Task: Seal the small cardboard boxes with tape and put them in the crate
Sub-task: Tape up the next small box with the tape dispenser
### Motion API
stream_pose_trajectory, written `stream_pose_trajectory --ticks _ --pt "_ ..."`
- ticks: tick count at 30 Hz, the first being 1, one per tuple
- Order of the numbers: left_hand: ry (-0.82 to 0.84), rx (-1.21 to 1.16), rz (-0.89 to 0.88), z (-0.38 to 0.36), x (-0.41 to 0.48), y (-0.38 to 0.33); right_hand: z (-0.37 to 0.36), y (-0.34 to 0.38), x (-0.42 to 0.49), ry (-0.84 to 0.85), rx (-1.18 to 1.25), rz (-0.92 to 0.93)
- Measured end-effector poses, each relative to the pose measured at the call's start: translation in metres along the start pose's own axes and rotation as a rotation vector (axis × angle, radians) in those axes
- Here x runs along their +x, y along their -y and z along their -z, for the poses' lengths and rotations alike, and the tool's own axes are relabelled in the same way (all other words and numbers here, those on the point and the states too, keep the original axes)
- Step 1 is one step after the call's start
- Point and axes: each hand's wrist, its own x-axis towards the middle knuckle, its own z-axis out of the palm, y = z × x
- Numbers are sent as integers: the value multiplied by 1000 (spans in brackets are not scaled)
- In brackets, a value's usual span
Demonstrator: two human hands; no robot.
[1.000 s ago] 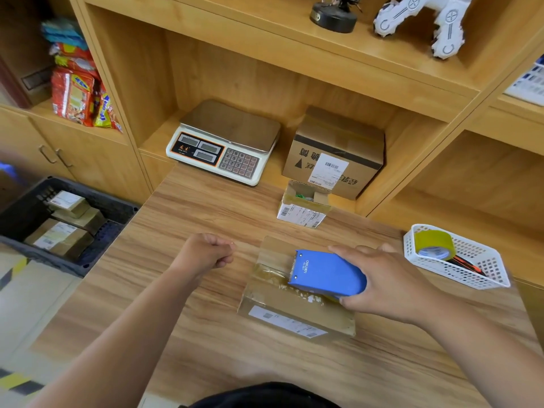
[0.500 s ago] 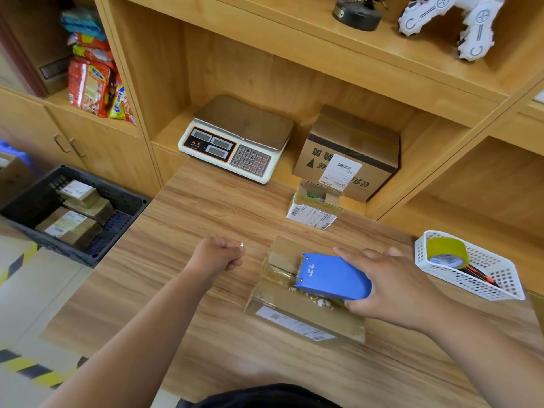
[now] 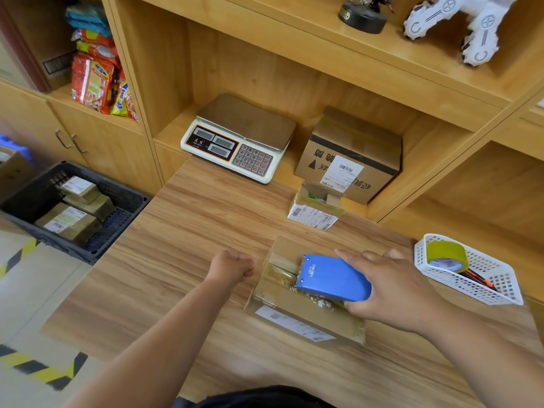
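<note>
Our right hand (image 3: 391, 290) gripped a blue tape dispenser (image 3: 332, 278), fingers curled round its body, holding it down on a flat cardboard box (image 3: 282, 298) on the wooden table (image 3: 176, 260). Our left hand (image 3: 232, 267) was balled in a fist holding nothing, just beside the box's left edge. White lettering on the dispenser was too small for us to read. A barcoded label (image 3: 294, 322) ran along the box's near side. Behind it sat a smaller open box (image 3: 315, 213), also labelled, and a carton (image 3: 350, 148) printed with Chinese characters, beside a keypad scale (image 3: 238, 139). Bare wood stretched from the fist to the table's left edge, beyond which the black crate (image 3: 129, 198) held taped boxes (image 3: 70, 223). A white basket (image 3: 485, 278) with a tape roll (image 3: 444, 254) sat near the right edge.
</note>
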Motion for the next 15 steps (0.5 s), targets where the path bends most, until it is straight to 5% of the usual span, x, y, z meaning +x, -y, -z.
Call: stream_pose_trajectory --ticks 10,15 --pt "17 -135 21 -22 -7 12 0 4 -1 -4 -9 7" --pt "-2 28 21 -22 -3 17 1 7 -1 -16 -26 17"
